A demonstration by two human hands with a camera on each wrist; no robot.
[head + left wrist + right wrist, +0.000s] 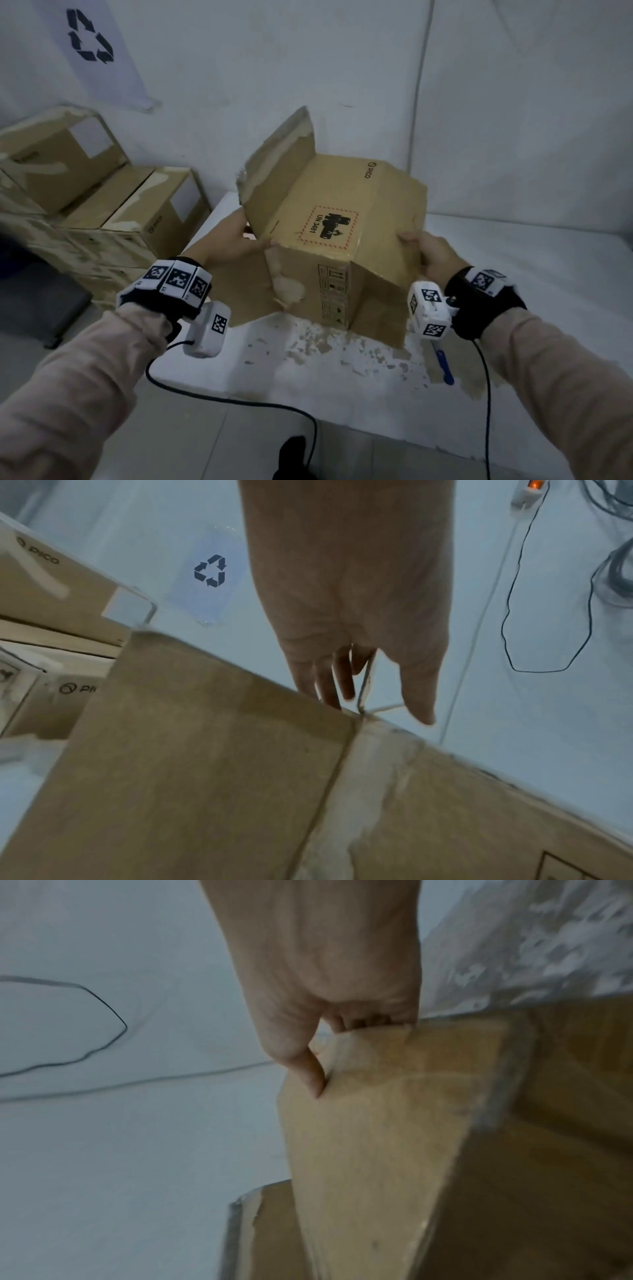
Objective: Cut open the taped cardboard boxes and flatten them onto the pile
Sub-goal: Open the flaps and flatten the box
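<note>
I have the opened cardboard box point(337, 240) between my two hands, lifted partly off the white desk point(534, 274), its printed hazard label facing up toward me. My left hand point(236, 245) holds the box's left edge: in the left wrist view the fingers point(329, 680) reach down over the rim behind the cardboard and the thumb point(419, 696) lies on the near side, so the board sits pinched between them. My right hand point(433, 253) grips the flap at the right side; in the right wrist view the thumb point(308, 1069) presses on the flap's face while the other fingers curl over its top edge.

One long flap point(281, 161) stands up just beyond my left hand, its edge ragged with torn tape. Another flap point(239, 291) hangs down below my left hand, and a side panel point(383, 308) drops under my right hand to touch the desk.

Near my right wrist, on the desk, lies a blue-handled cutter point(443, 366), partly hidden by the wrist camera. The desk surface between my forearms is scuffed and patchy.

Well off beyond my left hand sits a stack of taped cardboard boxes point(85, 205). On the wall above them hangs a sheet with a recycling symbol point(89, 36).
</note>
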